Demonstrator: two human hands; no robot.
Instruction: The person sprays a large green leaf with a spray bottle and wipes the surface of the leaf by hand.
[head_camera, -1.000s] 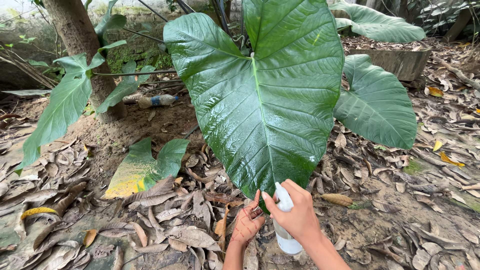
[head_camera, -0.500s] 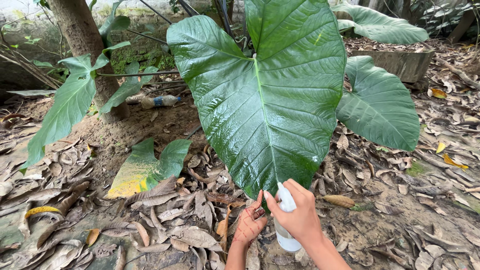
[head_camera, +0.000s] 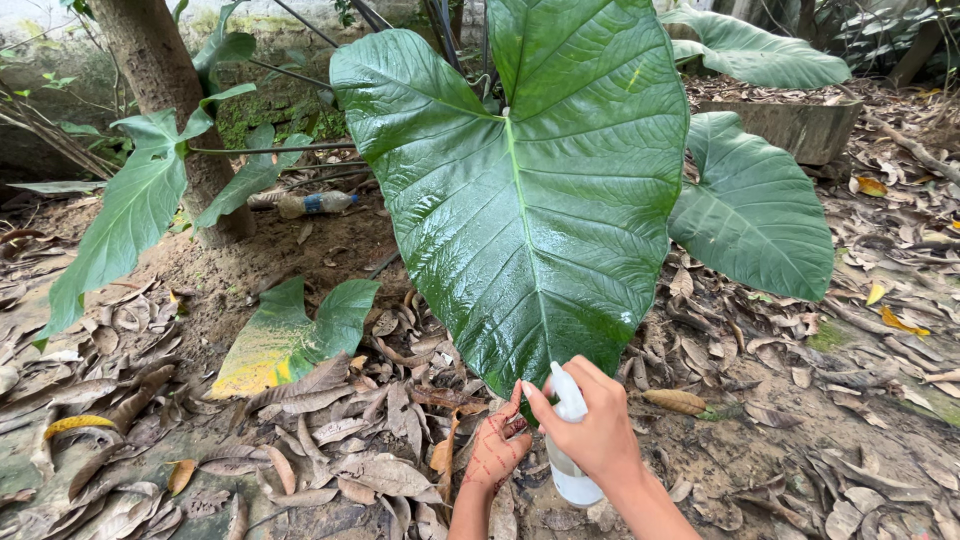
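The right hand (head_camera: 590, 425) was wrapped around a white spray bottle (head_camera: 572, 470), its nozzle aimed at the wet, glossy big leaf (head_camera: 520, 200). The left hand (head_camera: 495, 445) pinched the tip of that leaf from beneath, above ground strewn with dry leaves (head_camera: 330, 440).

tree trunk (head_camera: 165, 95) upper left, clear plastic bottle (head_camera: 313, 203) lying on soil beside its base. yellowing fallen leaf (head_camera: 285, 335) flat on ground left of centre. concrete planter (head_camera: 795, 125) upper right. dry brown leaves (head_camera: 120, 390) littering dirt all around.
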